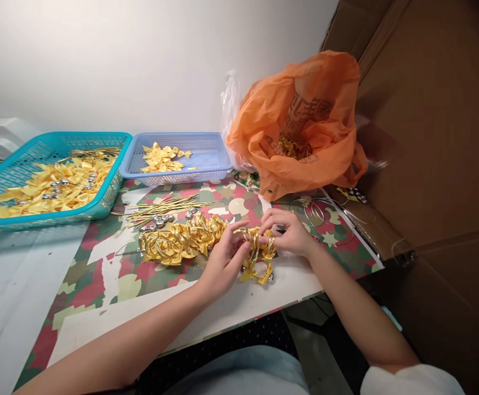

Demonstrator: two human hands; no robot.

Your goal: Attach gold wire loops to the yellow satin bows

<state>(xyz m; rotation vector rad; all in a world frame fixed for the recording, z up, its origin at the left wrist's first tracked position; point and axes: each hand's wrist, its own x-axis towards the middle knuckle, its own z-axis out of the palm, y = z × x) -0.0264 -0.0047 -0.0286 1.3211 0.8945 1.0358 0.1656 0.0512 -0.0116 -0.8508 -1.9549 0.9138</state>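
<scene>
My left hand [225, 259] is closed at the right end of a long pile of gold ribbon bows [177, 241] with coiled gold ties. Facing it, my right hand [287, 232] has its fingers bent in a pinch. Between the two hands are gold ribbon bows with wire ties [255, 247], and both hands grip this bunch. Which single piece each fingertip pinches is too small to make out. Just below the fingers, another gold bow [261, 272] with a silver bell [270, 277] lies on the white part of the work surface.
Straight gold ties [161, 209] and silver bells [157, 223] lie behind the pile. A teal basket [111, 203] of ribbon pieces and bells stands left, beside a blue basket [173, 176] with ribbon pieces. An orange plastic bag [313, 170] stands behind my right hand; cardboard [437, 164] rises at right.
</scene>
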